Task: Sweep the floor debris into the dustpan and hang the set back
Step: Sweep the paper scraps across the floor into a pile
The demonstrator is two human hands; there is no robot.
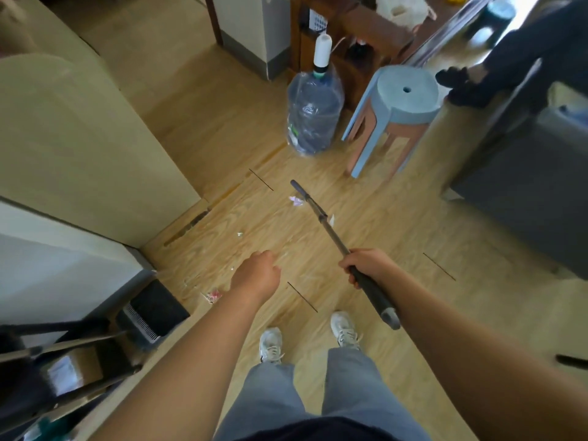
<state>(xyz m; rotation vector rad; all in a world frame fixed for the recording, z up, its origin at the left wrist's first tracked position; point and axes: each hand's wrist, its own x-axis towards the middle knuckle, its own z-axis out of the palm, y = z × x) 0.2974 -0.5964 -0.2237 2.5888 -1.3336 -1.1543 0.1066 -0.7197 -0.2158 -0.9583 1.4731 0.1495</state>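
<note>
My right hand (362,268) grips the dark sleeve of a long grey broom handle (331,233). The pole slants away from me, and its far end lies by a purple paper scrap (296,200) on the wooden floor. No bristle head can be made out. My left hand (259,270) hovers over the floor with loosely curled fingers and holds nothing. Other debris lies around: a white scrap (332,219), a small bit (239,233) and a pink-and-white piece (213,294). A black dustpan (159,308) with comb teeth stands at the lower left by the wall.
A large water jug (313,113) with a pump and a blue stool (404,97) stand ahead. A beige cabinet (79,138) fills the left, a grey unit (521,192) the right. Another person's legs (477,84) show at the far right. Metal chair legs (63,345) sit lower left.
</note>
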